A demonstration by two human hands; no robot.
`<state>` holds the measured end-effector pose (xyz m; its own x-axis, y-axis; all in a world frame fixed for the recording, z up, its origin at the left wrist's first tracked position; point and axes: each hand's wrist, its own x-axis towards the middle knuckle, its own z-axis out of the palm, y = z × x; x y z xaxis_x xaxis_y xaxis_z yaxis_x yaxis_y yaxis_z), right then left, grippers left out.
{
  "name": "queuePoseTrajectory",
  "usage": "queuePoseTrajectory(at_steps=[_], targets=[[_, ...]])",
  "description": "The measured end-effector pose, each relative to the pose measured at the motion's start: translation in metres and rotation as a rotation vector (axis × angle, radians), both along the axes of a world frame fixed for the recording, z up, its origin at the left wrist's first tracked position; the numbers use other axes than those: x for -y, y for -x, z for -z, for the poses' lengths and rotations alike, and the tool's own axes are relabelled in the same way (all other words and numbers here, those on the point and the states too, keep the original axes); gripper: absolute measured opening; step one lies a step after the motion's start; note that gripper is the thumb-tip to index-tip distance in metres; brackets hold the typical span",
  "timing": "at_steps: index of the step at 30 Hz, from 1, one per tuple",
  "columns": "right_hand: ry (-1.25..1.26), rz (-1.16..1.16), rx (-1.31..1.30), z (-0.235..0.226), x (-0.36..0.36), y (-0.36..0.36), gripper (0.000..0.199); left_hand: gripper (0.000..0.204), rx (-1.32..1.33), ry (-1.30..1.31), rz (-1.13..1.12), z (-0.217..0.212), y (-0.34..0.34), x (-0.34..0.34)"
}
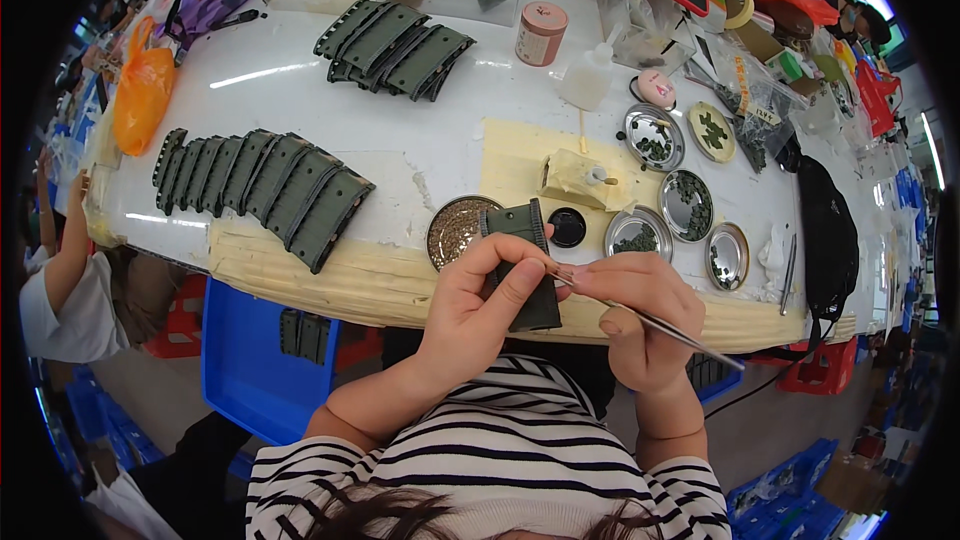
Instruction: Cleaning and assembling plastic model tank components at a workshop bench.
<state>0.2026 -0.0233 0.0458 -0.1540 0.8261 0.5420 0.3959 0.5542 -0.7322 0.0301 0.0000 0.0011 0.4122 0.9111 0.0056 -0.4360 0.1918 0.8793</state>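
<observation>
My left hand (470, 310) is closed around a dark green ribbed plastic panel (538, 308), held upright at the table's front edge. In my right hand (648, 302) are slim metal tweezers (695, 342), their rear end pointing down to the right. The tips meet the panel's right edge beside my left thumb; any small part there is hidden by the fingers. Just behind the panel lie a round dish of brown grains (455, 228) and a small black round pot (567, 227). Metal dishes (637, 237) with small dark green pieces stand right of them.
A fanned row of green panels (265, 185) lies at left, with another stack (395, 45) farther back. A taped block (580, 180), a white squeeze bottle (588, 78) and a pink tin (541, 33) stand mid-table. At right lies a black pouch (828, 240); below left, a blue bin (240, 360).
</observation>
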Motion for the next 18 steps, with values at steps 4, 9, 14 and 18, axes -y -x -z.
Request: queuePoseTrajectory(at_steps=[4, 9, 14, 18], targets=[[0.064, 0.013, -0.208, 0.013, 0.002, 0.002, 0.017, 0.014, 0.056, 0.044, -0.02, 0.004, -0.001, 0.001], [0.077, 0.03, -0.266, 0.015, 0.003, 0.008, 0.018, 0.017, 0.098, 0.07, -0.025, 0.004, -0.002, 0.003], [0.022, 0.031, -0.191, 0.012, 0.001, 0.007, 0.018, 0.019, 0.129, 0.087, -0.02, 0.005, -0.003, 0.003], [0.053, 0.025, -0.232, 0.014, 0.002, 0.008, 0.018, 0.019, 0.119, 0.083, -0.051, 0.007, -0.005, 0.005]])
